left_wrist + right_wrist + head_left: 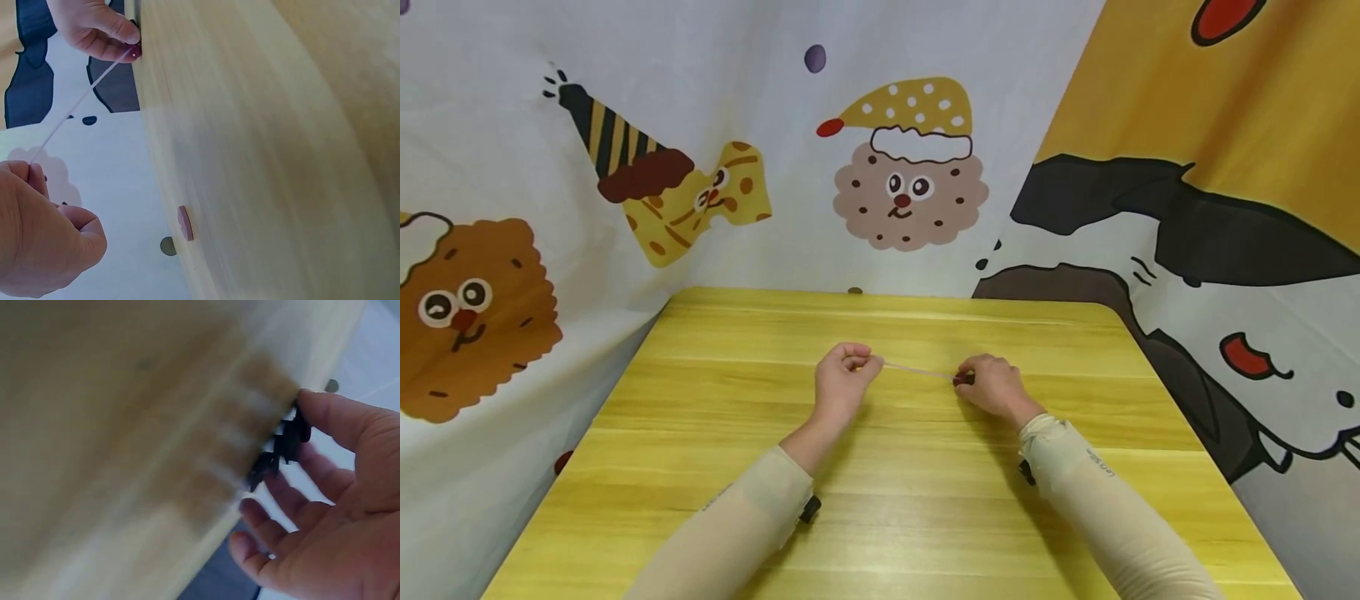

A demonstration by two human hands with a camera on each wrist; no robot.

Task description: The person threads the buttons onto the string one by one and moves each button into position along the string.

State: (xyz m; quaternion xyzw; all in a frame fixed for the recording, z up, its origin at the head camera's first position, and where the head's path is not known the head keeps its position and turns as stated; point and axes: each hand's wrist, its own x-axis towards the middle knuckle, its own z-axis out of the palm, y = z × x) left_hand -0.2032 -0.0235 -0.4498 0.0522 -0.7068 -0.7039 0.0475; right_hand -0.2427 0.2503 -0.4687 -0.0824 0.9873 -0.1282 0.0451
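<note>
Left hand [842, 379] and right hand [992, 385] pinching taut string [917, 370], mid-table [925, 533], edges well apart

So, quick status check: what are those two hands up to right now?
Left hand pinching one end of a thin string. Right hand holding the other end with a small dark piece. String taut above the yellow table. Nothing in the way.

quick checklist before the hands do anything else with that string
1. Left hand pinches one end of the string: ok.
2. Right hand holds the other end, at a small dark piece: ok.
3. String taut between the hands: ok.
4. What the dark piece is: cannot tell, blurred in the right wrist view.
5. Hands over the yellow table: ok.
</note>
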